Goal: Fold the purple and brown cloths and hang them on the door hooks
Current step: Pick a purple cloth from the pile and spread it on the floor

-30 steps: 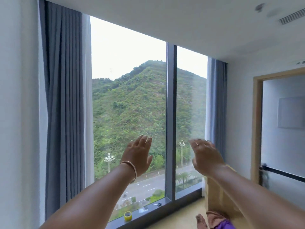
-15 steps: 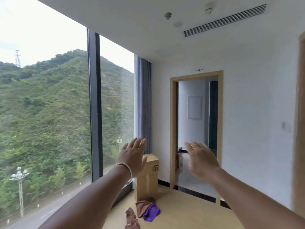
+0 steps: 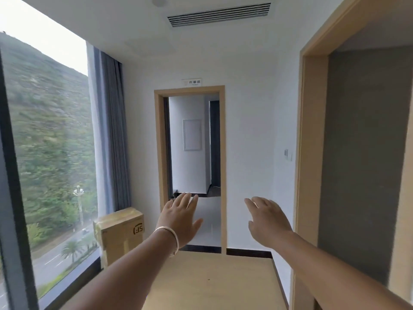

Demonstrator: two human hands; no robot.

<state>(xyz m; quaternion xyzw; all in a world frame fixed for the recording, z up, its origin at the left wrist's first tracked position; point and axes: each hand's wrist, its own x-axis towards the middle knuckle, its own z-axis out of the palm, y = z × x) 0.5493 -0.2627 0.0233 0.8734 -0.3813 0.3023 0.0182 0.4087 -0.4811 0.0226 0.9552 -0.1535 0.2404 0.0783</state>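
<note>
neither cloth is in view and no door hooks show, so look down and find both before reaching; your left hand [image 3: 181, 220] and right hand [image 3: 267, 220] hang released, fingers spread, holding nothing, above the floor [image 3: 214, 285] near the cardboard box [image 3: 120, 233]

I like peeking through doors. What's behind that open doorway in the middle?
Through the doorway you see a white wall with a flat white panel and shiny pale floor. The left hand covers the bottom corner, so that part stays hidden.
</note>
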